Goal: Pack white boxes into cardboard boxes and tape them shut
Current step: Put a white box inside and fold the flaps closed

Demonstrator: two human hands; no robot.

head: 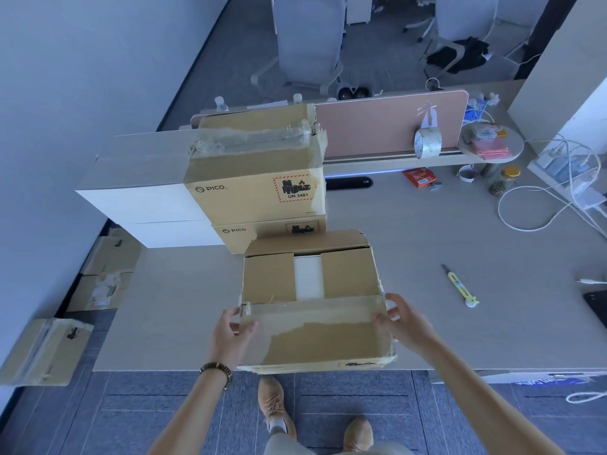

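- Cardboard box (pixel 313 300) sits at the desk's (pixel 460 339) near edge, lower centre of frame; white box (pixel 307 278) shows between its short flaps.
- Your left hand (pixel 235 333) and right hand (pixel 402 320) grip the near long flap's ends, fingers curled.
- Tape roll (pixel 427 143) stands upper right.

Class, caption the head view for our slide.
Both hands, left hand and right hand, fold a cardboard box flap over a white box.

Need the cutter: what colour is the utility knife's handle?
Yellow-green utility knife, right of the box; head view.
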